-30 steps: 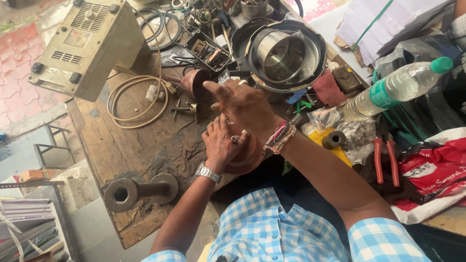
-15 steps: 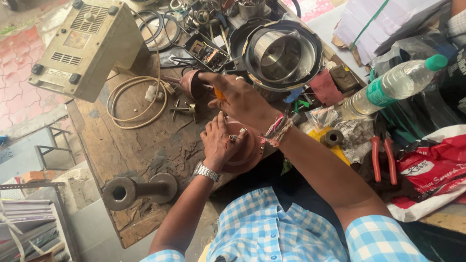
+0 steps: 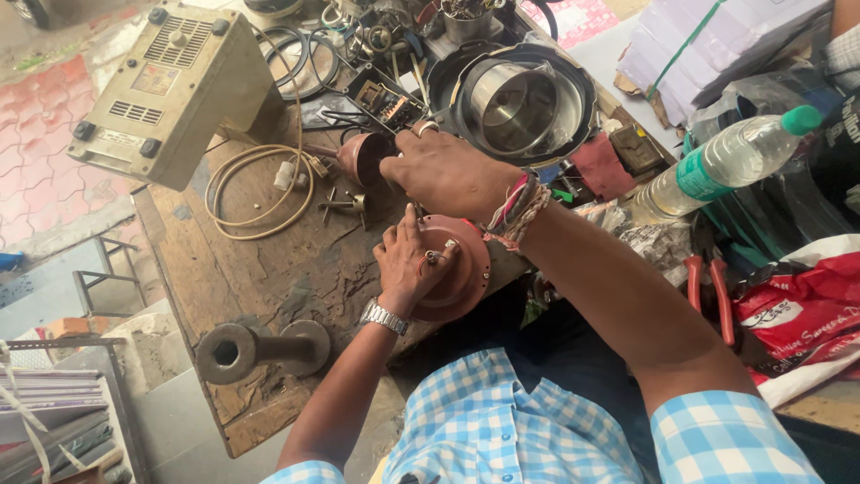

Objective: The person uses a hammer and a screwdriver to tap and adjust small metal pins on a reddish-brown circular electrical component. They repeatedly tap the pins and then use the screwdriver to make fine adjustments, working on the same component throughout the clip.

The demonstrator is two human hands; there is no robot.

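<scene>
My left hand (image 3: 409, 263) rests on a round reddish-brown housing (image 3: 461, 273) at the near edge of the wooden bench (image 3: 269, 269), fingers spread over its top. A watch sits on that wrist. My right hand (image 3: 445, 170) reaches over it toward a copper-coloured cup-shaped part (image 3: 363, 158) lying on its side. The fingers are curled near the part's rim; whether they grip it is hidden. Coloured threads wrap the right wrist.
A beige boxy instrument (image 3: 170, 90) stands at the back left beside a coiled cable (image 3: 255, 193). A steel pot in a black housing (image 3: 524, 99), a plastic bottle (image 3: 726, 166), red pliers (image 3: 712, 287) and a metal spool (image 3: 260, 350) surround the work.
My right hand has moved away from above the round housing, farther back toward the copper-coloured part. My left hand stays on the housing.
</scene>
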